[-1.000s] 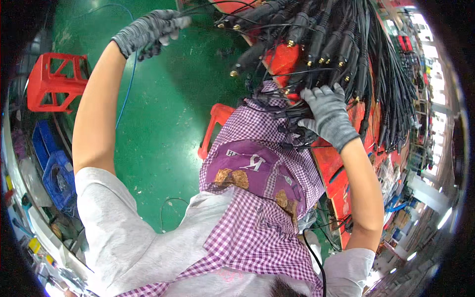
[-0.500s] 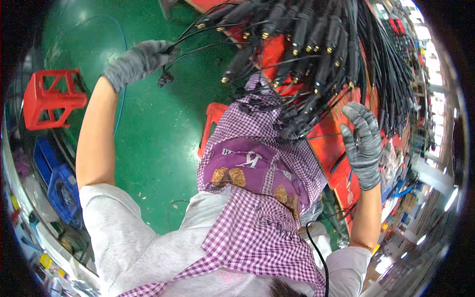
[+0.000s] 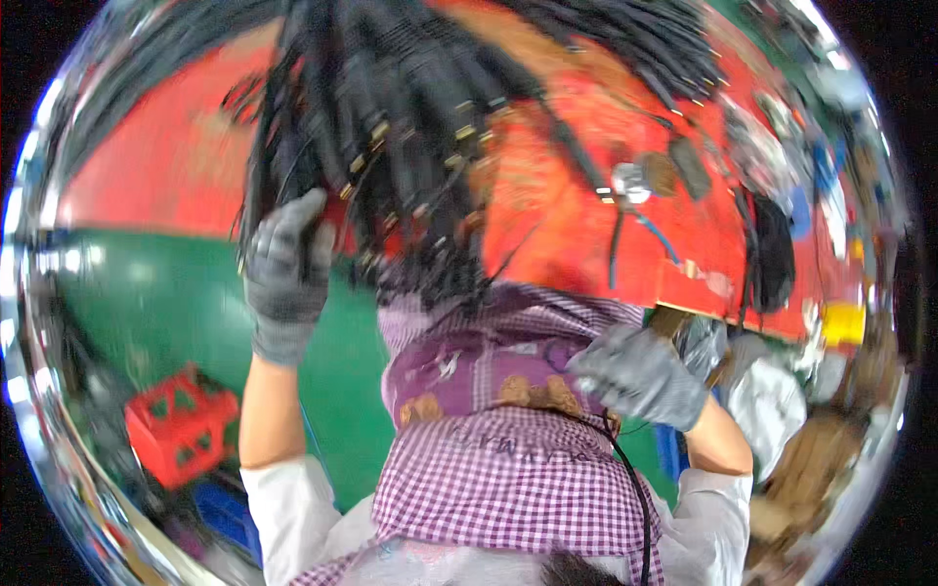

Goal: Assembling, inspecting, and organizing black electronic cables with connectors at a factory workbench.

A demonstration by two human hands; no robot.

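A thick bundle of black cables (image 3: 391,88) with brass-coloured tips spills over the edge of a red table, its loose ends above my lap. At the bundle's left side my left hand (image 3: 285,273), in a grey knit glove, is closed around some of the cables; motion blur hides how many. My right hand (image 3: 640,376), also gloved in grey, is over the right side of my purple checked apron (image 3: 518,469), near the table's front edge. Its fingers are curled together, and whatever they may hold is hidden.
The red table (image 3: 557,244) carries a second cable bundle (image 3: 635,49) at the far right, a small round metal piece (image 3: 630,183), and a blue wire (image 3: 657,237). A red stool (image 3: 183,425) stands on the green floor to the left. Plastic bags (image 3: 767,410) lie at right.
My view has turned rightward toward the table. My left hand has come from out over the floor to the bundle's side. The right hand has dropped from the table edge to my lap and closed.
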